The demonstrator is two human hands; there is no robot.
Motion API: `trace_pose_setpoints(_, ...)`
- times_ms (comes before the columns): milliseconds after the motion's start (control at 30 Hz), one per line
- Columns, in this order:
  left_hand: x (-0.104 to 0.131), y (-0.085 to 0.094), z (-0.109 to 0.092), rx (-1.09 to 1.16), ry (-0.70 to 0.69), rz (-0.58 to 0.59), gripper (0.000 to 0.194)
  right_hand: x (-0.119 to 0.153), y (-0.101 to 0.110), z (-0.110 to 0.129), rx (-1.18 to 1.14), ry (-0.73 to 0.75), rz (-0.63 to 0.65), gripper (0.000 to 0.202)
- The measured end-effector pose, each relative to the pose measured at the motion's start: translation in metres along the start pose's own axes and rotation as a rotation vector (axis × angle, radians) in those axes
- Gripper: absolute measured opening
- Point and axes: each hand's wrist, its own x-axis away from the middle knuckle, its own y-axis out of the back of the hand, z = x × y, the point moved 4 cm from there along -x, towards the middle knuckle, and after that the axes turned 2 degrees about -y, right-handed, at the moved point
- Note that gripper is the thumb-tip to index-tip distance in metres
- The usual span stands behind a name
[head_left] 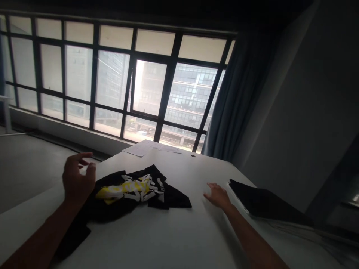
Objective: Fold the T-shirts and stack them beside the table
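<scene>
A black T-shirt [131, 209] with a yellow and white print lies rumpled on the white table [179, 239]. Above its left end is my left hand [78, 179], fingers curved and thumb apart, holding nothing. My right hand [217, 195] is over the table to the right of the shirt, apart from it, with its fingers loosely extended and nothing in them. Part of the shirt's left side is hidden behind my left forearm.
To the right of my right hand lies a flat dark item [266, 201] with a pale edge. Paper sheets [140, 148] rest at the table's far end, near a round cable hole [193, 155]. Beyond are windows [148, 86] and a blue-grey curtain [232, 104].
</scene>
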Motion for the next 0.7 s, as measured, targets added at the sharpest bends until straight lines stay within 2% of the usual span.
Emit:
trace_pose_setpoints(67,0.023,-0.026,-0.012,-0.064,-0.226,0.306,0.036,0.000,-0.011,-0.066,0.068,-0.167,-0.021,0.058)
trace_pose_setpoints(133,0.060,-0.059,-0.019,-0.101,-0.394,0.689,0.042,0.005,-0.018,-0.127,0.132,-0.320,-0.062,0.058)
trace_pose_setpoints(200,0.097,-0.087,-0.017,-0.169,-0.486,1.003,0.056,0.013,-0.027,-0.177,0.160,-0.433,-0.098,0.062)
trace_pose_setpoints(267,0.125,-0.106,-0.009,-0.245,-0.489,1.178,0.062,0.019,-0.039,-0.211,0.124,-0.514,-0.079,0.067)
trace_pose_setpoints(333,0.140,-0.118,0.000,-0.317,-0.443,1.235,0.058,0.024,-0.051,-0.228,0.058,-0.530,-0.059,0.069)
trace_pose_setpoints(400,0.145,-0.127,0.003,-0.400,-0.400,1.221,0.054,0.027,-0.058,-0.232,0.007,-0.509,-0.104,0.063)
trace_pose_setpoints(500,0.145,-0.142,-0.003,-0.552,-0.359,1.183,0.057,0.034,-0.059,-0.230,-0.084,-0.549,-0.276,0.059)
trace_pose_setpoints(600,0.141,-0.159,-0.011,-0.690,-0.294,1.137,0.058,0.045,-0.054,-0.241,-0.300,-0.751,-0.452,0.069)
trace_pose_setpoints(700,0.137,-0.166,-0.013,-0.728,-0.258,1.075,0.059,0.055,-0.036,-0.256,-0.507,-0.887,-0.683,0.070)
